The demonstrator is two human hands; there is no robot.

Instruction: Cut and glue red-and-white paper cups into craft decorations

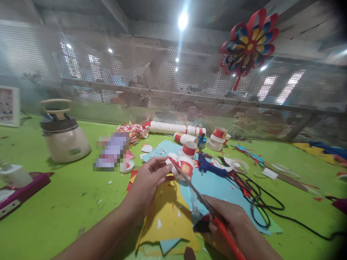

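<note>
My left hand [151,178] is closed, pinching a small white and red paper piece [168,161] between thumb and fingers. In my right hand [235,218] is a pair of scissors [199,196] with red handles, its blades reaching up to the left toward that piece. Whether the blades are parted at the tip is hard to make out. Just beyond the fingertips is a red and white paper cup [187,167]; I cannot tell if my left fingers touch it. Another cup piece [189,148] appears directly behind it. Yellow paper [165,213] with small scraps lies beneath my hands.
A blue glue gun [211,167] with a looping black cable [267,206] lies right of the cups. Light blue sheets [217,186] spread underneath. A long white tube [173,128] runs along the back. Leftward stand a pot-bellied kettle [65,141] and a purple power strip [24,193].
</note>
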